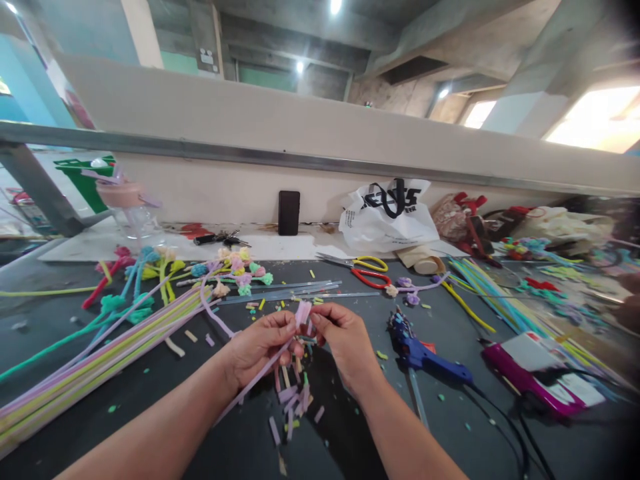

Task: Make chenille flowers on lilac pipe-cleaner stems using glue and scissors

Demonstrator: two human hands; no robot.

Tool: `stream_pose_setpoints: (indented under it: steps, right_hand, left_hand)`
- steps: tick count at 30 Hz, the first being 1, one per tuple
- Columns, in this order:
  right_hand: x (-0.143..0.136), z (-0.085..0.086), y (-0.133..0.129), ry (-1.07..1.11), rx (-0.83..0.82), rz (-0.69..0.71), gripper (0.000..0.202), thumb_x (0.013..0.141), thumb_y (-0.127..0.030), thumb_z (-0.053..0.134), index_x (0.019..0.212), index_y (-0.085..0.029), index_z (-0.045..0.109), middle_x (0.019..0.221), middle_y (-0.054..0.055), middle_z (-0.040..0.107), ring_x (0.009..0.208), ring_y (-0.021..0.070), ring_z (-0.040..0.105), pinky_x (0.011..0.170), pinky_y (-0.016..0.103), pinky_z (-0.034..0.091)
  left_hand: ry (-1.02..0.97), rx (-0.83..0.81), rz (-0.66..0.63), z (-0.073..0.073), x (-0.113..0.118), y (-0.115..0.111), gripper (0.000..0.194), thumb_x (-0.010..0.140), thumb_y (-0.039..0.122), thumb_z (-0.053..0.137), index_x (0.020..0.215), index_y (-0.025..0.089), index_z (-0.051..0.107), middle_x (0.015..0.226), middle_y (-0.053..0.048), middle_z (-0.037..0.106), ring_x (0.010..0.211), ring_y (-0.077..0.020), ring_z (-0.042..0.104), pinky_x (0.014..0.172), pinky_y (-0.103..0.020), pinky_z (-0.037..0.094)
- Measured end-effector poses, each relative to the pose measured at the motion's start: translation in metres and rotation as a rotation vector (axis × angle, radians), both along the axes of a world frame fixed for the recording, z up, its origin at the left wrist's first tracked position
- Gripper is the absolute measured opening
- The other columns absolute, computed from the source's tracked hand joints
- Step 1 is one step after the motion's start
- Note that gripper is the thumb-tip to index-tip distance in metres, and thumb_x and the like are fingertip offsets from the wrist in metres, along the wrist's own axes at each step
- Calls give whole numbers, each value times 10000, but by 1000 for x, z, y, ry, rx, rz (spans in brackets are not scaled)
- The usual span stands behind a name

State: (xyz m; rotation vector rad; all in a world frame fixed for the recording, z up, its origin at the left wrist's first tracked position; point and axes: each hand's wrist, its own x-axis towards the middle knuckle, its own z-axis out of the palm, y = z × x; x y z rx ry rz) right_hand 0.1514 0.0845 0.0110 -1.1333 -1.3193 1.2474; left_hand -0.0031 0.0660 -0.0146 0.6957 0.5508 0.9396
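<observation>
Over the scraps [287, 395], our left hand [254, 348] grips a lilac stem [270, 364], likely steadying the tuft [303, 312] our right hand [351, 343] pinches.

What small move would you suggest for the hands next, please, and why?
Perhaps a gentle right-hand pinch on the lilac piece: the left hand grips it from one side, and the right hand has its fingertips close at the other.

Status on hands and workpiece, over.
Left hand pinching lilac piece, right hand close beside it. Scraps scattered below. Scissors, blue glue gun clear of both hands.
</observation>
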Motion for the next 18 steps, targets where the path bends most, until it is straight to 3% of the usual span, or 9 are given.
stream_pose_setpoints:
  steps: [3, 11, 14, 18]
  right_hand:
    - [-3, -1, -2, 1, 30, -11, 137, 624, -265, 639, 712, -161, 658, 577, -22, 590, 472, 82, 445, 455, 202, 351]
    - [0, -4, 0, -46, 72, 114, 136, 677, -271, 576, 745, -158, 609, 580, -38, 538, 467, 75, 426, 470, 200, 368]
    - [11, -8, 9, -310, 162, 38, 148, 730, -238, 508, 799, -166, 616, 605, -25, 556, 498, 95, 467, 509, 214, 398]
    - [25, -13, 22, -660, 336, -70, 182, 677, -90, 497, 745, -166, 648, 811, 41, 623, 754, 156, 564, 706, 268, 426]
  left_hand:
    - [-20, -16, 17, 1, 1, -1, 131, 730, 198, 652, 796, 109, 583, 699, -59, 625, 480, -49, 533, 425, -112, 396]
    - [-10, 5, 26, 2, 1, 0, 105, 738, 168, 638, 696, 80, 599, 530, -8, 534, 401, -17, 448, 396, -94, 363]
    - [32, 16, 30, 1, -7, 3, 100, 737, 171, 639, 744, 73, 621, 543, -14, 542, 402, -17, 443, 380, -89, 357]
    - [17, -5, 91, 0, -17, 9, 83, 737, 151, 637, 762, 76, 613, 618, -18, 559, 402, 0, 422, 351, -71, 340]
